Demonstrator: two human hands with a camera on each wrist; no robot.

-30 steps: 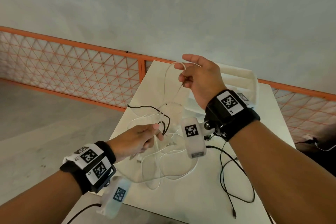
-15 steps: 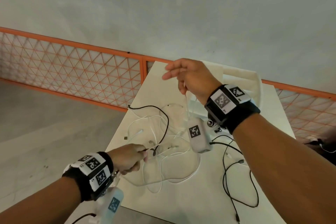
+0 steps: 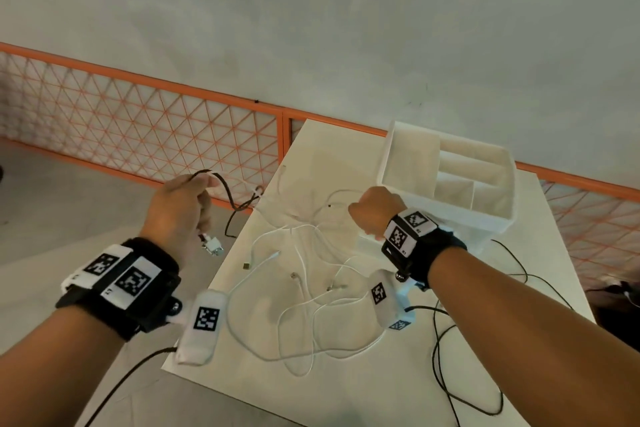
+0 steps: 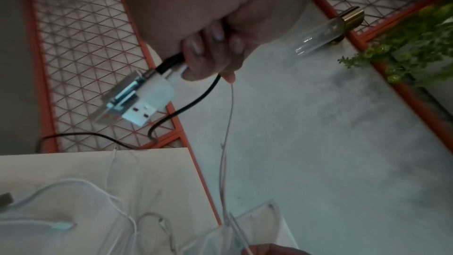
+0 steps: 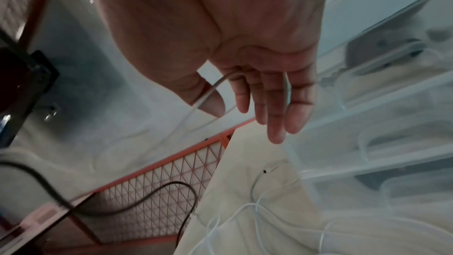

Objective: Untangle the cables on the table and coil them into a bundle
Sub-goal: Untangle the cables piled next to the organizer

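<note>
White bench (image 3: 346, 388) carrying the white cables (image 3: 304, 305) in a loose tangle. Left of the bench, left hand (image 3: 180, 208) pinching black cable (image 3: 239, 204) and plugs; right hand (image 3: 372, 210) above the bench, curled on a white strand. Best drawn apart slowly, easing crossings.

Black cable (image 3: 227, 199) and white cables (image 3: 304, 291) on cream bench (image 3: 346, 388); orange lattice fence (image 3: 138, 135); white organiser (image 3: 446, 180).
</note>
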